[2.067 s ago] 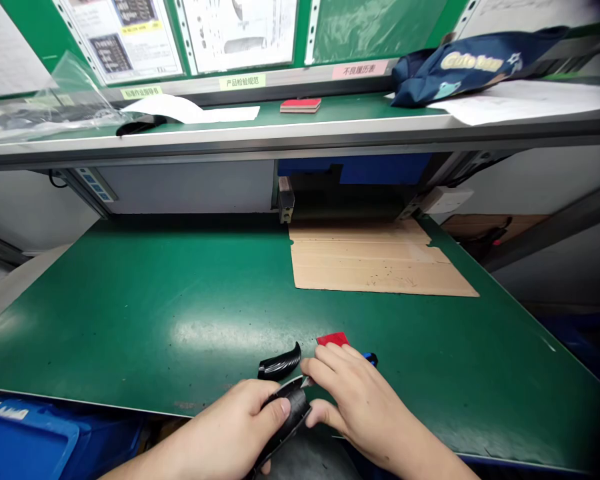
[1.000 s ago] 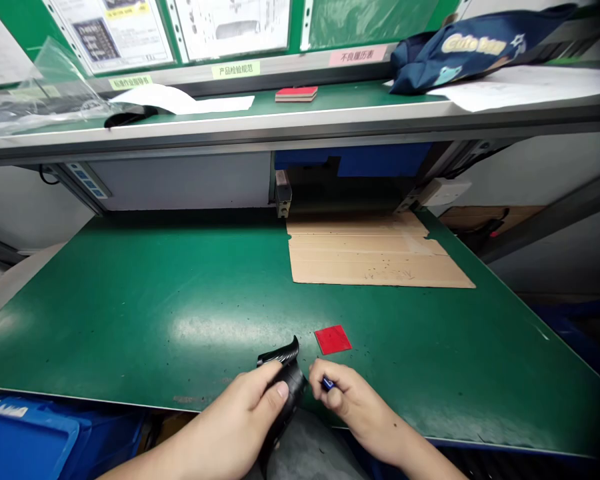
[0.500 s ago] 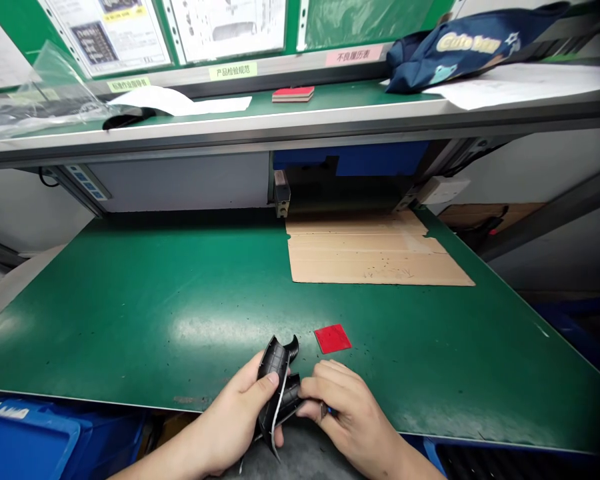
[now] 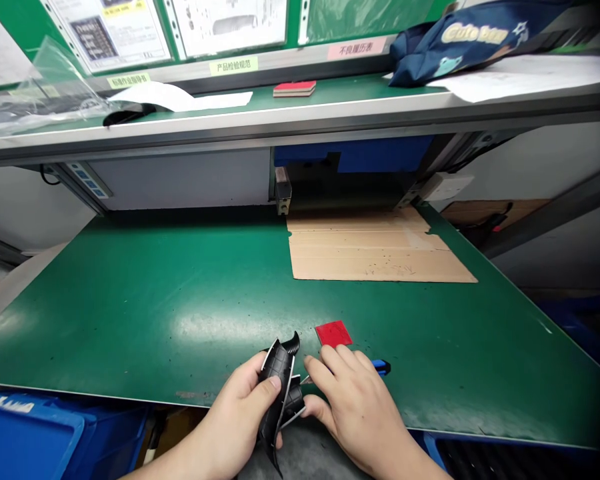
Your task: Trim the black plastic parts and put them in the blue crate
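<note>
My left hand [image 4: 243, 410] is closed around a black curved plastic part [image 4: 276, 387], thumb pressed on its inner face, which has a grid of lines. Pale edges run along this part, and its upper end curls to the right. Close beside it on the right, my right hand [image 4: 353, 400] is closed on a blue-handled knife [image 4: 381, 367]. The black-tipped handle end sticks out behind the knuckles, and a thin metal tip shows by the part's right edge; the fingers hide the rest. Just beyond my right hand, a red square pad [image 4: 334, 333] lies on the green table.
A cardboard sheet [image 4: 365, 257] lies at the table's back right. Overhead, a shelf [image 4: 260, 123] holds papers, red pads [image 4: 294, 89] and a dark blue bag [image 4: 460, 43]. Blue bins [image 4: 40, 433] stand below the front edge. Small dark specks dot the table.
My right hand has turned and opened up slightly, and the knife's blue handle now shows behind it. The black part has turned a little in my left hand.
</note>
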Action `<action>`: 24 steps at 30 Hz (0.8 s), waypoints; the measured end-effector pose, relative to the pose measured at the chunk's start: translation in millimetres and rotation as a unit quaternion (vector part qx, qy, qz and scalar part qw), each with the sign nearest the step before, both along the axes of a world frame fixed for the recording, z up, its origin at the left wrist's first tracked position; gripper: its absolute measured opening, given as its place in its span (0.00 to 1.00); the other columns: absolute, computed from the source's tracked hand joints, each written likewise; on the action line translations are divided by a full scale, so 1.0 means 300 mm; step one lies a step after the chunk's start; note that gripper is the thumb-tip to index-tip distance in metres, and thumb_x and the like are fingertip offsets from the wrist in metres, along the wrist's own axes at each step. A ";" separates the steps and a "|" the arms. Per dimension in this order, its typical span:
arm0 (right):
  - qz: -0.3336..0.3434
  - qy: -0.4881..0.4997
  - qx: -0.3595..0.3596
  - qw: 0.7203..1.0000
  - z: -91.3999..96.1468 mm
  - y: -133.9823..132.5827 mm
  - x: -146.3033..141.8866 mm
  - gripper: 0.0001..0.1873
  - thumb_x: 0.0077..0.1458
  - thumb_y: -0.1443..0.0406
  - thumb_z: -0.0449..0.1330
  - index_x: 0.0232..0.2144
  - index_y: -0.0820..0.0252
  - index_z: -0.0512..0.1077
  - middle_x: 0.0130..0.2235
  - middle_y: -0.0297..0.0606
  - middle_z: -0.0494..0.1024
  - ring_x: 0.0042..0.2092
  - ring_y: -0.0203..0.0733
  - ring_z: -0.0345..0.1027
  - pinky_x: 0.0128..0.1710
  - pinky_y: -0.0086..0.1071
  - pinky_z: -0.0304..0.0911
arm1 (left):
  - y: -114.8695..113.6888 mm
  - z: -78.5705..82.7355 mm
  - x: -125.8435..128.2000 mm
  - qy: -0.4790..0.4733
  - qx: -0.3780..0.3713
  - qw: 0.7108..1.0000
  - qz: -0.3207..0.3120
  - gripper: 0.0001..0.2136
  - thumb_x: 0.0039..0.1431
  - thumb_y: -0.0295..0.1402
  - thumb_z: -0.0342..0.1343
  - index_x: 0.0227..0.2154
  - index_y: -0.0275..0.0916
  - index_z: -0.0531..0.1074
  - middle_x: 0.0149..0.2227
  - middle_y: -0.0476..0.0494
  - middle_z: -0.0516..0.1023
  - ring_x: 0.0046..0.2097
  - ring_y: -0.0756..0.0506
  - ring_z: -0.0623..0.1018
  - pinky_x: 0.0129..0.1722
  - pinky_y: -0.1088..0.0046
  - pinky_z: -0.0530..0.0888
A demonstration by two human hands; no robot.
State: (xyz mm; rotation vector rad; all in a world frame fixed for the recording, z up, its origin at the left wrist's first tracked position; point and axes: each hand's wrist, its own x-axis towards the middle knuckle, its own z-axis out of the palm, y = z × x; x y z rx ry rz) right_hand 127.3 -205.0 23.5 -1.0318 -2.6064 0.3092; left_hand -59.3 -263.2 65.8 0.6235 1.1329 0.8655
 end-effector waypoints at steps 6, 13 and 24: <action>0.024 -0.039 -0.007 0.999 0.001 -0.004 -0.005 0.24 0.64 0.49 0.40 0.28 0.58 0.64 0.30 0.36 0.64 0.33 0.44 0.52 0.32 0.36 0.42 | -0.012 0.003 0.000 0.043 0.011 0.999 -0.016 0.16 0.61 0.40 0.49 0.47 0.36 0.67 0.31 0.48 0.70 0.25 0.53 0.66 0.26 0.76 0.68; 0.045 -0.039 0.010 0.998 -0.011 0.002 -0.014 0.15 0.62 0.56 0.51 0.26 0.57 0.63 0.29 0.34 0.65 0.32 0.43 0.53 0.31 0.36 0.41 | -0.008 0.004 0.001 0.115 0.052 0.992 -0.028 0.11 0.62 0.36 0.49 0.43 0.36 0.70 0.32 0.49 0.72 0.33 0.50 0.68 0.40 0.73 0.67; 0.137 0.063 -0.291 0.945 -0.013 0.015 -0.005 0.25 0.65 0.49 0.40 0.26 0.58 0.62 0.26 0.31 0.66 0.28 0.37 0.57 0.31 0.31 0.51 | -0.017 -0.015 0.003 0.145 0.079 0.986 -0.022 0.09 0.62 0.37 0.48 0.38 0.38 0.68 0.35 0.48 0.70 0.36 0.49 0.67 0.41 0.73 0.67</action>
